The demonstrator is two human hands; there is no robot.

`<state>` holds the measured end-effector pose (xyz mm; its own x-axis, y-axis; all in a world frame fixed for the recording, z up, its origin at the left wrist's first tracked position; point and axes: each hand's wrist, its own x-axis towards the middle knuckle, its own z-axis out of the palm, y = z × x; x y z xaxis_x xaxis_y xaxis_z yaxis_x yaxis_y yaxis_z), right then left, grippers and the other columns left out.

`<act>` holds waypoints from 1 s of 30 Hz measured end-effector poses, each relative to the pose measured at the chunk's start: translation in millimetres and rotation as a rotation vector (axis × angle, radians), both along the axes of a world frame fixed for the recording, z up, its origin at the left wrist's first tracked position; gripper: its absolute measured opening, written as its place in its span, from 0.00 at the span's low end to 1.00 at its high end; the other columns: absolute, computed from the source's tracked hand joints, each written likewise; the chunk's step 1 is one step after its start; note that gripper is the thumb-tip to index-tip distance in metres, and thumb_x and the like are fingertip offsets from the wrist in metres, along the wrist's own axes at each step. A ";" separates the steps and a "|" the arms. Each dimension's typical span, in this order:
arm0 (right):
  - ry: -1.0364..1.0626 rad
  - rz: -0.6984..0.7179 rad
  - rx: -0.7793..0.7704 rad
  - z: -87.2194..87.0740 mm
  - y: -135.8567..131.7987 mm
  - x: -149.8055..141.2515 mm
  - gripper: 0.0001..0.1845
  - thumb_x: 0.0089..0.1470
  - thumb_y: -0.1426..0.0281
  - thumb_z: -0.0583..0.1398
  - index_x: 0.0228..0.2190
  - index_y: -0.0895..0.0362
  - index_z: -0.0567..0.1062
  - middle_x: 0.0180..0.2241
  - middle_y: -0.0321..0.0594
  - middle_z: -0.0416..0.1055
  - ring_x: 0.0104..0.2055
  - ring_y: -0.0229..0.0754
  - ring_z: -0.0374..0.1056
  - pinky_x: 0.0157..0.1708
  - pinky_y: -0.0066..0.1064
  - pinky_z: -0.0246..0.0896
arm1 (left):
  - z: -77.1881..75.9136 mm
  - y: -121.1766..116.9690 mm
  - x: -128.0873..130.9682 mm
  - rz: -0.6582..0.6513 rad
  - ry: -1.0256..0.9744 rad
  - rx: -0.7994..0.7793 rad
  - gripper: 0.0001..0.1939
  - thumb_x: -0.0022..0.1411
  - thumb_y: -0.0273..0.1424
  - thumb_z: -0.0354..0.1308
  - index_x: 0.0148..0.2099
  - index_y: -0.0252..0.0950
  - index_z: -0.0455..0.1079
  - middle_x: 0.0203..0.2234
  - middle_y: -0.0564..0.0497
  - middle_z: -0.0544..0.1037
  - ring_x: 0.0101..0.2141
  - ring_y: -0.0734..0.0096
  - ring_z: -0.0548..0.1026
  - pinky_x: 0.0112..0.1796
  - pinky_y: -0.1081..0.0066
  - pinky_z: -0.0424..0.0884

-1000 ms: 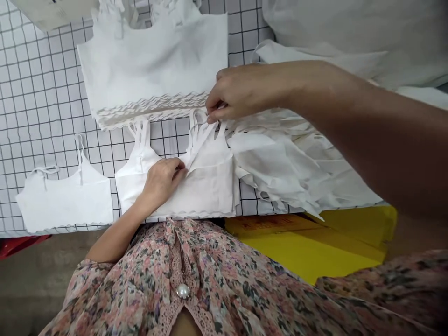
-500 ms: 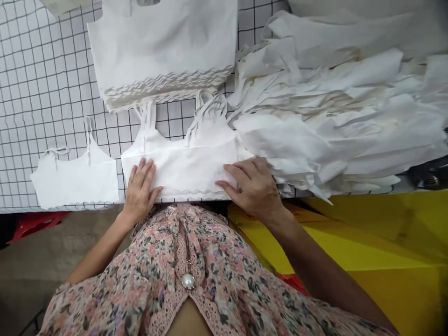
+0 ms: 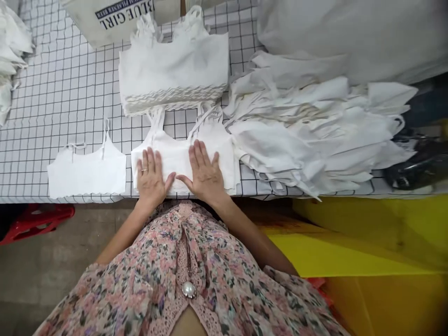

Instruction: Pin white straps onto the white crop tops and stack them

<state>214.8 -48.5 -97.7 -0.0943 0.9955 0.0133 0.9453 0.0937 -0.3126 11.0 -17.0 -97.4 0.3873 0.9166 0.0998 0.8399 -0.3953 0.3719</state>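
Note:
Both my hands lie flat on a white strappy camisole top at the table's front edge; other layers show beneath it. My left hand presses its left part, fingers stretched out and a ring on one. My right hand is spread over the middle right of the cloth, its thumb almost meeting the left thumb. To the left, a single white camisole top is spread flat. Behind my hands sits a neat stack of white camisole tops with wavy hems. A loose heap of white tops lies to the right.
A grid-patterned cloth covers the table. At the back stands a printed cardboard box, with more white fabric far left. A large white bundle fills the back right. Below are a red stool and a yellow box.
My right hand has moved left from the top's right edge to its middle and spread flat. My left hand still rests on the left part. The view has shifted, showing more of the table's back.

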 end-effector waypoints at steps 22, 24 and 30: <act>-0.041 -0.242 0.070 -8.2 -36.5 35.3 0.49 0.72 0.45 0.49 0.76 0.70 0.53 0.77 0.69 0.45 0.81 0.68 0.45 0.71 0.73 0.49 | 1.0 0.7 -20.2 0.053 -0.048 -0.024 0.48 0.73 0.57 0.54 0.83 0.36 0.46 0.81 0.36 0.39 0.80 0.40 0.35 0.76 0.33 0.33; -0.042 -0.224 0.169 1.9 -46.4 51.9 0.42 0.72 0.48 0.52 0.70 0.69 0.66 0.73 0.68 0.56 0.76 0.67 0.57 0.68 0.66 0.59 | 3.7 1.8 -43.9 0.074 -0.050 0.015 0.49 0.73 0.56 0.56 0.82 0.36 0.46 0.80 0.33 0.40 0.80 0.38 0.36 0.75 0.32 0.34; 0.127 -0.335 0.575 66.8 -42.7 140.7 0.14 0.72 0.65 0.59 0.38 0.56 0.83 0.38 0.47 0.82 0.42 0.47 0.78 0.45 0.40 0.74 | 32.8 21.7 -67.8 0.067 -0.184 0.224 0.44 0.73 0.41 0.64 0.82 0.48 0.48 0.80 0.36 0.48 0.80 0.37 0.39 0.72 0.24 0.35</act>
